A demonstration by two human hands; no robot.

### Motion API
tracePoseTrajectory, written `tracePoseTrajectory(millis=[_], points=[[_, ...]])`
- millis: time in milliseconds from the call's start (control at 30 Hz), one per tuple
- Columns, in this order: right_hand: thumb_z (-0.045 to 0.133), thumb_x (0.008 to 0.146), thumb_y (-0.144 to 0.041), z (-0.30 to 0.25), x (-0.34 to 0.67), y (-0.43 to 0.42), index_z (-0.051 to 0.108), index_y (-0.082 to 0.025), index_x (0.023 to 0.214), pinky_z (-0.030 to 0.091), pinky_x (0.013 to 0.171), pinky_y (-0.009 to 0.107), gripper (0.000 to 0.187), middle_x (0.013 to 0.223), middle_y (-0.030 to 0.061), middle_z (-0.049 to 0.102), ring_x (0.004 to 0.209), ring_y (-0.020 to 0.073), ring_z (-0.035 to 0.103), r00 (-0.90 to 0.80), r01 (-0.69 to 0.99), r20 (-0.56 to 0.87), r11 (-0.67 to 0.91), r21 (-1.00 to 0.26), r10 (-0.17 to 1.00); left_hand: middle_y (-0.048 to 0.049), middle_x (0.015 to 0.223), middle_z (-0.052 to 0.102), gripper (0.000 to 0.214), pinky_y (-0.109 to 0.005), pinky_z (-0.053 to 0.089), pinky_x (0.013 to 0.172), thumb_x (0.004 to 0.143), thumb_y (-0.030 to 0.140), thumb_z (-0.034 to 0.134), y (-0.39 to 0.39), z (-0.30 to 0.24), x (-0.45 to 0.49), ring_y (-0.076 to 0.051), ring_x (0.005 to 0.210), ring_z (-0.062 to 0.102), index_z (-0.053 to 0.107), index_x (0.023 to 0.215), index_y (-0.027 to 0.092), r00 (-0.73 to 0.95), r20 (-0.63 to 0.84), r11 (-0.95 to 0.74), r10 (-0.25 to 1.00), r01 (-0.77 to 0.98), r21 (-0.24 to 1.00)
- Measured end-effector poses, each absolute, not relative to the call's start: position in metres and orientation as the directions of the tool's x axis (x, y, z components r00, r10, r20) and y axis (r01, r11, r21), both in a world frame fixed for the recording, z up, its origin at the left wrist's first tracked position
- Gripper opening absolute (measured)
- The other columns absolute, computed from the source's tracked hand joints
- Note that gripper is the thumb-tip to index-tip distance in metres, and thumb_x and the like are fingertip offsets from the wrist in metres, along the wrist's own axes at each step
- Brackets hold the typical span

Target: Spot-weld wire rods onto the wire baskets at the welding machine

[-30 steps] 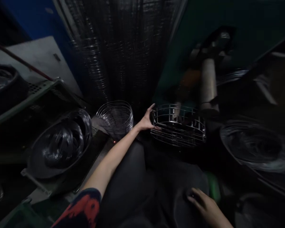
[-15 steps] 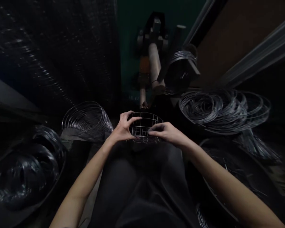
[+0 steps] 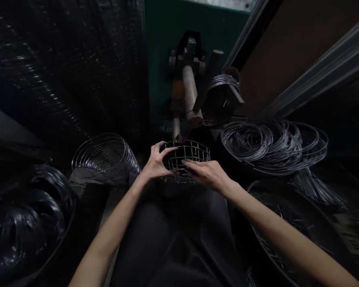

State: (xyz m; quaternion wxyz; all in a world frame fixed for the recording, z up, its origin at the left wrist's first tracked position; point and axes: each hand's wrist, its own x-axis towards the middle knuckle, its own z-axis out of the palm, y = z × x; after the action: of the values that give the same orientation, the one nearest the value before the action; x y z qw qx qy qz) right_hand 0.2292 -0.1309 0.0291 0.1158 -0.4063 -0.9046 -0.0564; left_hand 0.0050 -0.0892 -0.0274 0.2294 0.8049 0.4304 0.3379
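Observation:
A round wire basket (image 3: 192, 151) of thin metal bars is in front of my lap, below the welding-type machine arm. My left hand (image 3: 155, 162) grips its left side, with fingers over the upper rim and the thumb at the lower edge. My right hand (image 3: 208, 173) is at the front right of the basket, its fingers pressed together against the bars; the fingertips are dark and partly hard to make out. The back of the basket lies close under the tip of the lower machine rod (image 3: 176, 129).
A green machine (image 3: 161, 40) with a thick metal cylinder (image 3: 190, 89) stands ahead. Wire rings (image 3: 104, 159) rest at left, above dark coils (image 3: 18, 231). To the right are a pile of wire hoops (image 3: 275, 143), a bundle of straight wires (image 3: 318, 189) and a dark tub (image 3: 314, 207).
The basket has turned, so a denser mesh of bars now shows. My right hand has shifted slightly down, from a pinch to straighter fingers along the bars. The camera view has tilted up slightly.

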Motion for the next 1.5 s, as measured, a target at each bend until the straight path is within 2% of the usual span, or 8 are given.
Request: tracePoseTrajectory(millis=[167,367,633,867,1067,1233,1367,1500], points=[[0.052,0.091,-0.026,0.028,0.228,-0.124,0.062,-0.024,0.123,0.047,0.051,0.023,0.033,0.112,0.0046,0.070,0.076,0.0175,0.071,-0.624,0.758,0.258,0.652,-0.032,0.738,-0.0105,0.137,0.029,0.087,-0.054,0.036,0.107,0.051,0.044,0.089,-0.083,-0.026,0.007,-0.035,0.128,0.031,0.052,0.129,0.030,0.394,0.360,-0.530,0.846,0.543,0.651],[0.054,0.091,-0.026,0.028,0.227,-0.114,0.063,-0.026,0.121,0.048,0.052,0.024,0.032,0.113,0.0029,0.070,0.079,0.0182,0.072,-0.630,0.759,0.247,0.651,-0.005,0.737,-0.0121,0.136,0.029,0.091,-0.054,0.035,0.107,0.048,0.044,0.090,-0.074,-0.022,0.005,-0.036,0.128,0.030,0.053,0.130,0.028,0.396,0.351,-0.524,0.849,0.534,0.664],[0.058,0.089,-0.028,0.029,0.227,-0.113,0.062,-0.027,0.123,0.052,0.061,0.023,0.034,0.115,0.0020,0.069,0.089,0.0183,0.071,-0.587,0.774,0.223,0.621,-0.128,0.778,-0.0099,0.130,0.037,0.089,-0.050,0.037,0.106,0.047,0.045,0.090,-0.073,-0.022,0.005,-0.032,0.123,0.038,0.054,0.127,0.028,0.383,0.381,-0.537,0.842,0.514,0.669],[0.053,0.092,-0.027,0.028,0.225,-0.098,0.064,-0.027,0.119,0.051,0.062,0.024,0.029,0.110,0.0013,0.071,0.089,0.0182,0.071,-0.506,0.819,0.275,0.556,-0.143,0.817,-0.0087,0.132,0.038,0.091,-0.051,0.036,0.108,0.043,0.042,0.092,-0.053,-0.015,0.008,-0.032,0.126,0.038,0.055,0.125,0.030,0.329,0.289,-0.432,0.899,0.553,0.712],[0.057,0.090,-0.025,0.019,0.224,-0.090,0.068,-0.025,0.105,0.049,0.067,0.024,0.019,0.104,0.0046,0.070,0.085,0.0169,0.067,-0.372,0.822,0.419,0.504,-0.267,0.829,-0.0092,0.130,0.040,0.090,-0.052,0.034,0.108,0.043,0.044,0.092,-0.031,-0.021,0.005,-0.032,0.126,0.038,0.056,0.124,0.029,0.359,0.338,-0.489,0.870,0.542,0.683],[0.061,0.086,-0.028,0.009,0.229,-0.081,0.068,-0.021,0.086,0.045,0.063,0.025,0.010,0.085,0.0045,0.061,0.072,0.0156,0.059,-0.214,0.804,0.478,0.432,-0.409,0.852,-0.0089,0.134,0.038,0.090,-0.051,0.033,0.109,0.044,0.042,0.091,-0.023,-0.017,0.005,-0.032,0.129,0.036,0.055,0.125,0.028,0.345,0.284,-0.438,0.895,0.552,0.710],[0.064,0.084,-0.031,0.008,0.222,-0.058,0.067,-0.021,0.081,0.044,0.062,0.025,0.010,0.078,0.0028,0.059,0.069,0.0156,0.057,-0.151,0.763,0.486,0.414,-0.497,0.861,-0.0090,0.134,0.038,0.088,-0.051,0.032,0.111,0.045,0.038,0.091,-0.004,-0.007,0.008,-0.032,0.129,0.037,0.055,0.125,0.026,0.339,0.226,-0.393,0.913,0.584,0.710],[0.065,0.082,-0.033,0.015,0.227,-0.067,0.069,-0.021,0.084,0.044,0.062,0.025,0.013,0.079,0.0025,0.062,0.069,0.0149,0.058,-0.082,0.739,0.495,0.386,-0.552,0.865,-0.0089,0.135,0.041,0.086,-0.048,0.031,0.113,0.050,0.040,0.089,0.004,-0.003,0.006,-0.030,0.130,0.038,0.052,0.125,0.021,0.377,0.235,-0.427,0.896,0.587,0.687]])
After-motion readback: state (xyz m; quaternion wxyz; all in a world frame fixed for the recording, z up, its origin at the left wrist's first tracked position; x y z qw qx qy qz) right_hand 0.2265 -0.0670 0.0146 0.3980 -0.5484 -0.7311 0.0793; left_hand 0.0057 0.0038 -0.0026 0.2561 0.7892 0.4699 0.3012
